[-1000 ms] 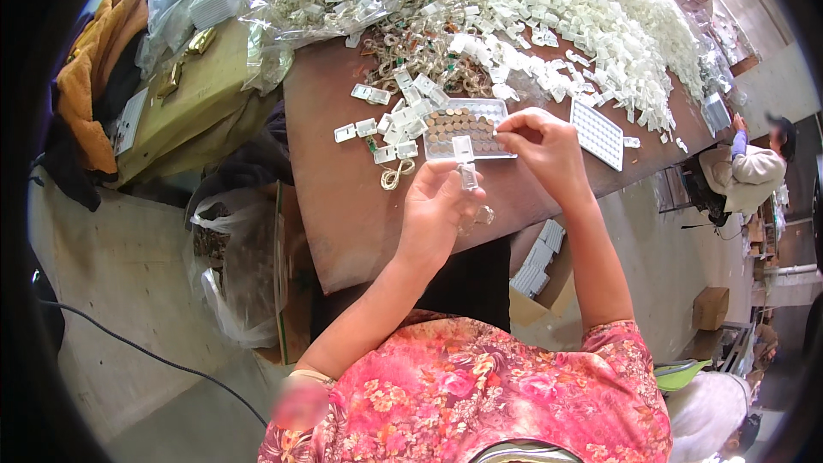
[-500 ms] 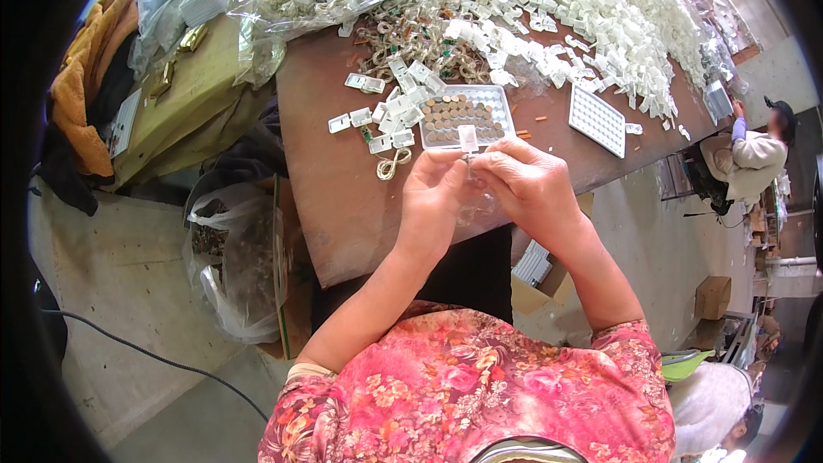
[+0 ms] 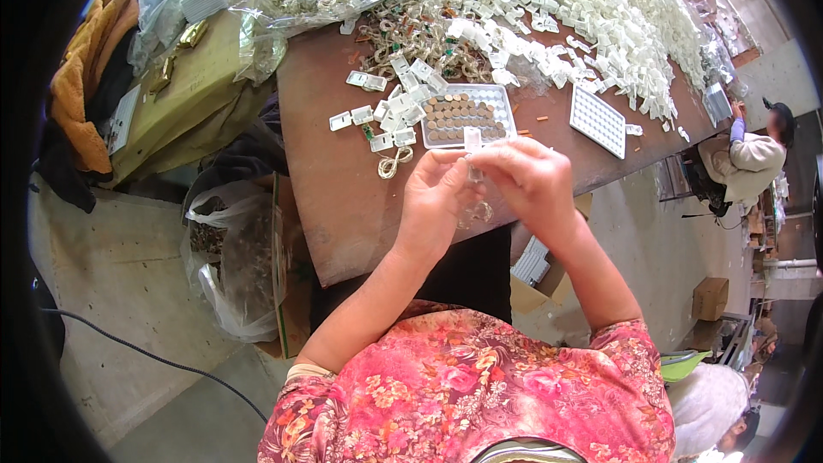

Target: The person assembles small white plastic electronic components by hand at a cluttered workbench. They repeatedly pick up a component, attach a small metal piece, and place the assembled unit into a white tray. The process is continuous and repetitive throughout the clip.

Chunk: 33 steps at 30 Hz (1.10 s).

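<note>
A small white case, partly hidden, juts forward between left hand and right hand.

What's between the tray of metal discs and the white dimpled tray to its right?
Head view: small orange pieces on the brown tabletop between the disc tray and the white dimpled tray.

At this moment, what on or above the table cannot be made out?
All in the head view:
Part of the small white case: hidden by the left hand and right hand.
If the right hand pinches anything: covered by the hand itself.
Markings on the round discs: too small.
Far side of the white pile: cut by the top edge.
</note>
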### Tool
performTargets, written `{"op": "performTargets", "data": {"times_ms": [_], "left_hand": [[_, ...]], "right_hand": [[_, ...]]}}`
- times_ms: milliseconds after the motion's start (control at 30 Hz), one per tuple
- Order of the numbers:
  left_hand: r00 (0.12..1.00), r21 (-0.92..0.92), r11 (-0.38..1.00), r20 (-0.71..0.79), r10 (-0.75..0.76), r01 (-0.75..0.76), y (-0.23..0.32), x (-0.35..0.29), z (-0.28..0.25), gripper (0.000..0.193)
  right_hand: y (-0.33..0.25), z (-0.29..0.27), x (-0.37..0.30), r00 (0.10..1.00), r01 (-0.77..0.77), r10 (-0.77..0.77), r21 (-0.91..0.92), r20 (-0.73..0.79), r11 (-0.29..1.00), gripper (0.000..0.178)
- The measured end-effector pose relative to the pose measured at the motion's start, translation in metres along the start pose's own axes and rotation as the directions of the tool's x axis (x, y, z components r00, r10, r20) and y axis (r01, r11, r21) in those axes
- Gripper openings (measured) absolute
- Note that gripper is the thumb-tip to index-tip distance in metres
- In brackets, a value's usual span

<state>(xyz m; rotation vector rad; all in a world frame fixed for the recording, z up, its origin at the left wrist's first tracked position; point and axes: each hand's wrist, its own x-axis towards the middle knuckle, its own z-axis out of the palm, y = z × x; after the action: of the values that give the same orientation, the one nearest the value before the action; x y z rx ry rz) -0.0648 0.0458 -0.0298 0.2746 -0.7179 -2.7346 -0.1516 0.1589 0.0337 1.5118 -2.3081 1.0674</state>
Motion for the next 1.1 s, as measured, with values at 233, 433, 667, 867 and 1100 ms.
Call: {"op": "performTargets", "data": {"times_ms": [233,433,667,867,1100], "left_hand": [[0.998,-0.048,0.998,0.048,-0.027,0.03,0.001,0.001,-0.009,0.013],[0.998,-0.072,0.997,0.065,-0.008,0.013,-0.002,0.002,-0.011,0.013],[0.998,-0.037,0.999,0.062,-0.009,0.012,0.0,0.001,-0.01,0.014],[0.999,0.008,1.0,0.031,0.029,-0.03,-0.003,0.001,-0.004,0.012],[0.995,0.078,0.997,0.095,0.005,-0.012,-0.001,-0.001,-0.004,0.014]], "right_hand": [[0.031,0.016,-0.008,0.815,-0.245,0.381,0.336,-0.436,0.909,0.018],[0.07,0.006,-0.018,0.952,-0.299,0.275,-0.21,-0.136,0.931,0.011],[0.056,0.006,-0.013,0.925,-0.315,0.314,0.031,-0.215,0.948,0.009],[0.008,0.002,-0.007,0.977,-0.151,0.165,0.108,-0.138,0.983,0.01],[-0.001,0.008,-0.005,0.977,-0.074,0.091,0.094,-0.191,0.993,0.014]]}}
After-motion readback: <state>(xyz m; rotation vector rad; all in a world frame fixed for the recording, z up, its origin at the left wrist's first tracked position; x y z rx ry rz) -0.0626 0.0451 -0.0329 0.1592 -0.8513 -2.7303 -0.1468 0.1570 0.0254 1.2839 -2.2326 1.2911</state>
